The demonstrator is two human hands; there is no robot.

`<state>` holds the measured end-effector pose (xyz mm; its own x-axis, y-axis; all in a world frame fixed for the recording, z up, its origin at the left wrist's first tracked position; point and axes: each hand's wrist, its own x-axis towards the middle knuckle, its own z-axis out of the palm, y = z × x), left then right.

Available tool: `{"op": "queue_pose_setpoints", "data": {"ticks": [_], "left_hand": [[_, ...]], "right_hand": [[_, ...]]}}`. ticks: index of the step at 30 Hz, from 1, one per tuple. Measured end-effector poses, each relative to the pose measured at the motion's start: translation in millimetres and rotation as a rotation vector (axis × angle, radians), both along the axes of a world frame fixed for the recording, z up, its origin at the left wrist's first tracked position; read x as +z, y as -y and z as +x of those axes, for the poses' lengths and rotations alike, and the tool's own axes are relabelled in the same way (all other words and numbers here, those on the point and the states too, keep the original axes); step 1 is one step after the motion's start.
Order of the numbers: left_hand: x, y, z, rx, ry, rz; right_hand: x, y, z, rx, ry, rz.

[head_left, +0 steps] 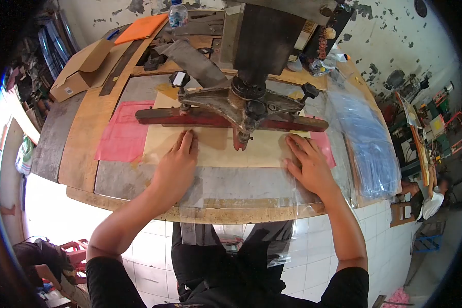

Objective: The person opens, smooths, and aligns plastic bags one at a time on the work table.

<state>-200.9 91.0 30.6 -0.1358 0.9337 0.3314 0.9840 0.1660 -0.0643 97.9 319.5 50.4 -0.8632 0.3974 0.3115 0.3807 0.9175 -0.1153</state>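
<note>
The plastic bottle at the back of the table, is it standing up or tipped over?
Standing up: the plastic bottle has its blue cap on top.

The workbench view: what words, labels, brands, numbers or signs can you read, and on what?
No text can be read anywhere here.
Small mark on the cardboard box: too small to read.
Plastic bottle: any lettering is too small to read.
White patch on the machine: nothing legible.
Tan sheet: no lettering visible.

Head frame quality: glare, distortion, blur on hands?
Head view: fisheye-bent, black corners; head view, left: floor blown out white; head view, right: glare streaks the plastic sheets; head view, centre: no obvious blur on left hand or right hand.
</note>
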Motion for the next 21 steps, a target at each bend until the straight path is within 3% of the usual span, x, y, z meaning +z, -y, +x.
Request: {"op": "queue_pose_setpoints", "data": {"ticks": [5,14,21], "left_hand": [[-3,0,-2,-0.027,-0.012,0.069],[21,48,-3,-0.062,0.394,-0.01],[10,57,19,-0.007,0.507,0.189]], "right_hand": [[-3,0,4,0.003,-0.003,0.037],[-7,48,36,-0.127,0.061,0.019],[-22,78,51,-0.203,-0.077,-0.084]]}}
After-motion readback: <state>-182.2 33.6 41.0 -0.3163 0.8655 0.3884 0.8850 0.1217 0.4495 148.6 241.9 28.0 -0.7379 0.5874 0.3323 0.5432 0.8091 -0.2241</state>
